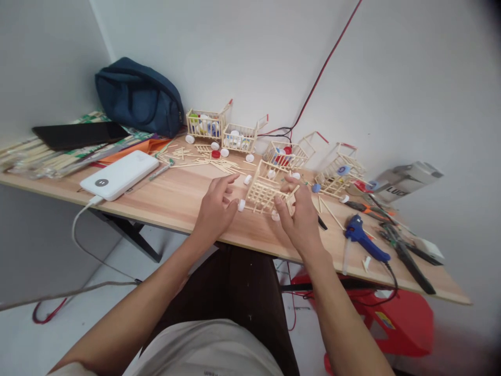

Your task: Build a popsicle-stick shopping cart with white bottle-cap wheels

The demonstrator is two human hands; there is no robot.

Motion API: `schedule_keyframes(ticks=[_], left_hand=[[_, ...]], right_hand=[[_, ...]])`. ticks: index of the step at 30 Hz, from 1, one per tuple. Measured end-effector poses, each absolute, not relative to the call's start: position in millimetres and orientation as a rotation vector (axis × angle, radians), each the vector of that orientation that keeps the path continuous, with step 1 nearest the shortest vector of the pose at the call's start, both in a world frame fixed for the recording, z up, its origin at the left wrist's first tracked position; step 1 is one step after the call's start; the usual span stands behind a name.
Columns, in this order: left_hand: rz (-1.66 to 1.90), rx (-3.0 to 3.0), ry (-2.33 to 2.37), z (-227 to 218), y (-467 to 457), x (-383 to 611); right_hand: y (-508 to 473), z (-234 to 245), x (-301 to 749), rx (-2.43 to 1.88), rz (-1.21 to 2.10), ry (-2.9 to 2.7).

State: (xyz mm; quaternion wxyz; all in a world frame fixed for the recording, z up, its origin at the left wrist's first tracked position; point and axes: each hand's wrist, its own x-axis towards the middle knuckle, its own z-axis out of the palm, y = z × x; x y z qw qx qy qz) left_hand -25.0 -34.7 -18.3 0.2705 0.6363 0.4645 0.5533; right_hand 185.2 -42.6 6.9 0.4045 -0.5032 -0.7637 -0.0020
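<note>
A small cart built of thin wooden sticks (263, 192) with white bottle-cap wheels lies on the wooden table (176, 201) in front of me. My left hand (216, 209) rests at its left side, fingers curled, with the fingertips at a white cap wheel. My right hand (298, 211) grips the cart's right side, thumb and fingers pinched on its stick frame. Loose sticks (211, 163) and caps lie just behind.
Several finished stick carts (207, 123) stand along the wall. A blue glue gun (364, 240) and pliers lie to the right. A white power bank (119, 175), a dark tablet (78, 134) and a blue bag (136, 96) sit to the left. A red stool (395, 318) stands under the table.
</note>
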Motion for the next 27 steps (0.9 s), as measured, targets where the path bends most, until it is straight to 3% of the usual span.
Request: schedule_keyframes(ticks=[16, 27], left_hand=[[1.528, 1.642, 1.318, -32, -27, -41], [1.272, 1.969, 1.269, -28, -14, -38]], right_hand=[[-68, -25, 216, -1.414, 0.063, -1.636], [-62, -39, 192, -1.473, 0.172, -1.769]])
